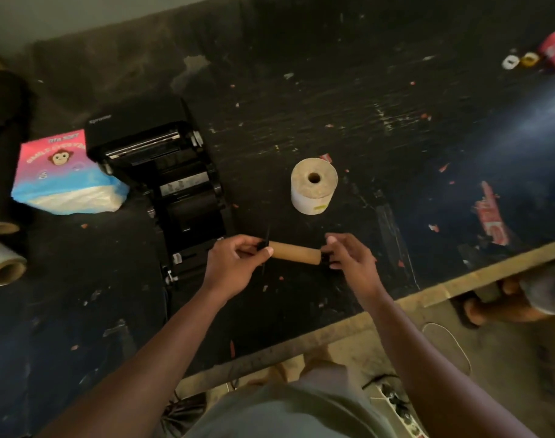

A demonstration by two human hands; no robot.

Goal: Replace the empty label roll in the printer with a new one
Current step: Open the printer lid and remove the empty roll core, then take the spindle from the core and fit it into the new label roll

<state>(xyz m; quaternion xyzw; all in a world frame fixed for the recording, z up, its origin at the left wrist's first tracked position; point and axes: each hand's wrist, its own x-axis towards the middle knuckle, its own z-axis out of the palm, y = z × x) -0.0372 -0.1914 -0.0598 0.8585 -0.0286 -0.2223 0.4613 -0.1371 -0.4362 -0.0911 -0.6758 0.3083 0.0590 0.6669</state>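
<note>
Left hand (238, 259) and right hand (348, 252) each pinch a black spindle end of the bare brown cardboard core (295, 251), above the scuffed worktop (396, 121). The cylindrical new roll (313, 184) stands beside the open black printer (162, 172).

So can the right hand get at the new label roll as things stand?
Probably yes, once it lets go: the right hand is holding the empty core, and bare table lies between it and the new label roll.

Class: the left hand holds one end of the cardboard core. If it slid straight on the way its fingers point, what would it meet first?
The left hand points along the core, so probably the right hand at the far end.
</note>
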